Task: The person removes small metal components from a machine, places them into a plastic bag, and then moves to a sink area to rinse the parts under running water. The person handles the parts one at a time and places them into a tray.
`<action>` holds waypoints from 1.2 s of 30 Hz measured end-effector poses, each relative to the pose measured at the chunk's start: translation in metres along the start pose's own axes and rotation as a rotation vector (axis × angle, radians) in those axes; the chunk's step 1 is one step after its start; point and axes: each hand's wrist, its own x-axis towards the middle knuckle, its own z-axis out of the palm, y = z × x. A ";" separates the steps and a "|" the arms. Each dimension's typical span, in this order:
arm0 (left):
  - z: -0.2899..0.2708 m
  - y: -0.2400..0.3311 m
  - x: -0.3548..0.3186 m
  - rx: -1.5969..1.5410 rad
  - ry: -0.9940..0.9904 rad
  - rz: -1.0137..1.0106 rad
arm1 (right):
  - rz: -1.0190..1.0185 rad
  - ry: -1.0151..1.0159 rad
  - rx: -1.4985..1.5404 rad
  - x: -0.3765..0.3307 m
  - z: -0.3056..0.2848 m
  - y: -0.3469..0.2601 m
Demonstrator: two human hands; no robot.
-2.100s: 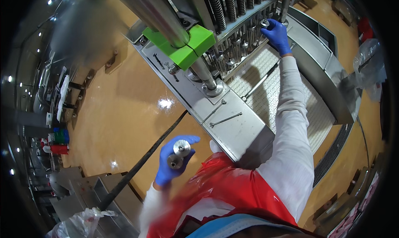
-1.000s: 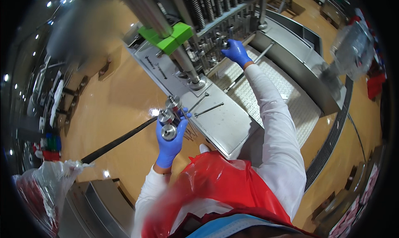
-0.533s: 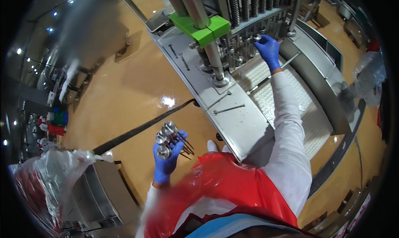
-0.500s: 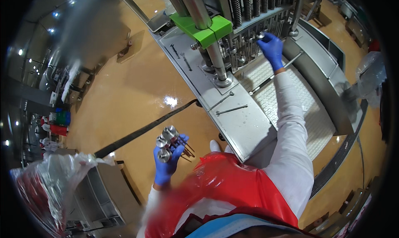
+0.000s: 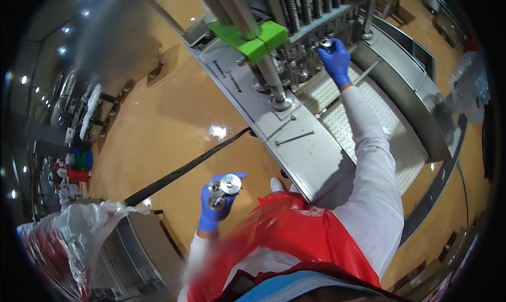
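Observation:
My left hand, in a blue glove, is held low over the floor and grips a few round metal parts with flat shiny heads. My right hand, also blue-gloved, reaches far up into the machine and closes on a small round metal part at a row of vertical metal rods. A green clamp block sits on a steel column left of that hand. I wear a white sleeve and a red apron.
A steel machine deck carries loose bolts and a perforated conveyor belt. A black hose crosses the orange floor. A clear plastic bag and a steel cart stand at lower left.
My left hand has dropped and turned, showing the flat heads of the metal parts. My right hand stays at the rod row, now a little higher and left in view.

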 end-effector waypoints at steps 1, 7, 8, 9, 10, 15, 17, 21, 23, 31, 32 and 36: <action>-0.004 -0.002 -0.008 0.035 0.000 -0.022 | -0.017 -0.052 -0.004 0.006 -0.004 0.000; -0.035 0.001 -0.053 0.239 0.108 -0.114 | 0.023 -0.005 0.074 -0.002 0.000 0.009; -0.039 -0.003 -0.061 0.217 0.170 -0.102 | -0.007 -0.026 0.047 -0.005 0.004 0.003; -0.041 -0.009 -0.070 0.185 0.228 -0.091 | -0.042 -0.049 0.010 -0.006 0.002 0.000; -0.044 -0.014 -0.077 0.154 0.284 -0.079 | -0.076 -0.070 -0.029 -0.007 -0.001 -0.004; -0.051 -0.012 -0.087 0.206 0.261 -0.109 | -0.150 0.120 -0.116 0.066 -0.077 0.024; -0.058 -0.021 -0.100 0.069 0.251 -0.058 | 0.038 0.129 0.137 0.133 -0.163 0.019; -0.034 -0.029 -0.046 -0.206 0.059 0.030 | -0.192 -0.203 -0.192 0.117 -0.194 -0.069; -0.012 -0.013 0.016 -0.082 -0.167 0.170 | -0.163 -0.435 -0.036 0.050 -0.181 -0.112; 0.081 0.020 0.099 -0.041 -0.425 0.384 | 0.072 -1.271 0.654 -0.065 -0.139 -0.247; 0.082 0.014 0.094 -0.047 -0.393 0.446 | 0.128 -1.325 0.775 -0.050 -0.135 -0.234; 0.076 0.004 0.072 0.036 -0.351 0.497 | -0.138 -0.882 -0.270 -0.027 -0.074 -0.081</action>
